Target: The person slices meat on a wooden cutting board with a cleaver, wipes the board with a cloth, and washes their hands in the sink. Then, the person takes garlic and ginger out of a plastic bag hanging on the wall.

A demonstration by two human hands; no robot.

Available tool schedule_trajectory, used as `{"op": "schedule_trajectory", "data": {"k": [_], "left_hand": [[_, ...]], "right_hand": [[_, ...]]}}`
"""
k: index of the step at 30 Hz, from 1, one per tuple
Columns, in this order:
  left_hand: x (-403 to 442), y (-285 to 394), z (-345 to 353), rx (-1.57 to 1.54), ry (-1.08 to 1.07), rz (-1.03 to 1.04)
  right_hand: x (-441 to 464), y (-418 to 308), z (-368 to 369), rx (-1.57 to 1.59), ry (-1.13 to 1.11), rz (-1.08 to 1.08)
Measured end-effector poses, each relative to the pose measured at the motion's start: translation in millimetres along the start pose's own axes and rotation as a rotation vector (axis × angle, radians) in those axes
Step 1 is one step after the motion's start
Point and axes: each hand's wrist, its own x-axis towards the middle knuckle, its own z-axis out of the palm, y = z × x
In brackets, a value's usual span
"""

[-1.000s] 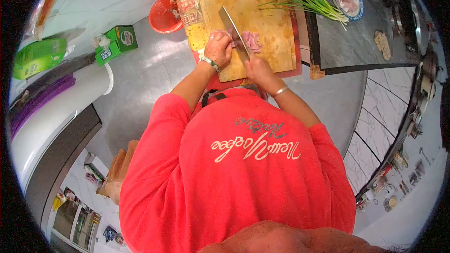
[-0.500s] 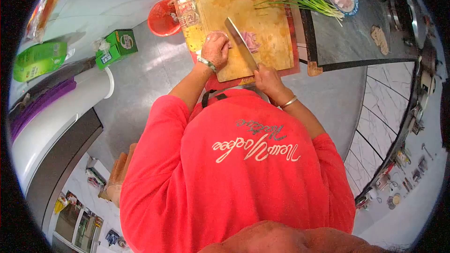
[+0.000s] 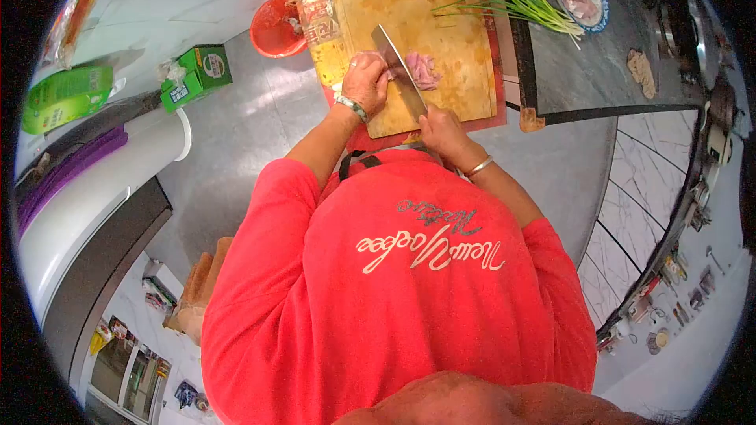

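Note:
A wooden cutting board (image 3: 441, 20) lies in front of me with a small pile of sliced pink raw meat (image 3: 424, 72) on it. My right hand (image 3: 446, 134), wearing a silver bangle, is closed around the handle of a kitchen knife (image 3: 403, 71) with a broad blade. The blade slants between the meat pile and my left hand (image 3: 366, 83). That hand has curled fingers pressing a piece of meat to the board, right beside the blade; most of this piece is hidden under the fingers.
Spring onions (image 3: 524, 4) lie across the board's right edge and the grey counter (image 3: 575, 79). A blue-rimmed plate (image 3: 605, 12) holds more pale meat. Left of the board is a red bin (image 3: 276, 35). A crumpled cloth-like piece (image 3: 640, 73) lies farther right.
The knife has shifted slightly left, its blade now closer to my left hand and showing a darker face. My right hand moved a little left with it.

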Motion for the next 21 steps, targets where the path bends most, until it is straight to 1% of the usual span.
{"op": "schedule_trajectory", "data": {"k": [1,3,4,6,10,12,15,17,21], "left_hand": [[0,0,0,0.004,-0.003,-0.013],[0,0,-1,0.01,-0.009,-0.027],[0,0,-1,0.013,-0.009,-0.021],[0,-1,1,0.018,-0.009,-0.008],[-1,-3,-2,-0.007,-0.027,0.01],[-1,-2,-4,-0.039,-0.03,0.009],[-5,-5,-8,-0.084,-0.01,-0.015],[-2,-2,-13,-0.022,-0.069,0.054],[0,-4,-14,-0.009,-0.106,0.091]], "right_hand": [[7,3,4,0.0,0.0,-0.003],[25,7,14,0.082,0.071,-0.096],[37,2,16,0.085,0.069,-0.094],[56,-6,17,-0.112,0.053,-0.073],[49,-10,9,-0.12,0.096,-0.09],[29,-6,2,0.005,0.052,0.022],[7,2,0,-0.061,0.06,0.018],[2,4,-2,-0.069,0.07,-0.004],[-7,-7,-12,-0.073,0.049,-0.026]]}}
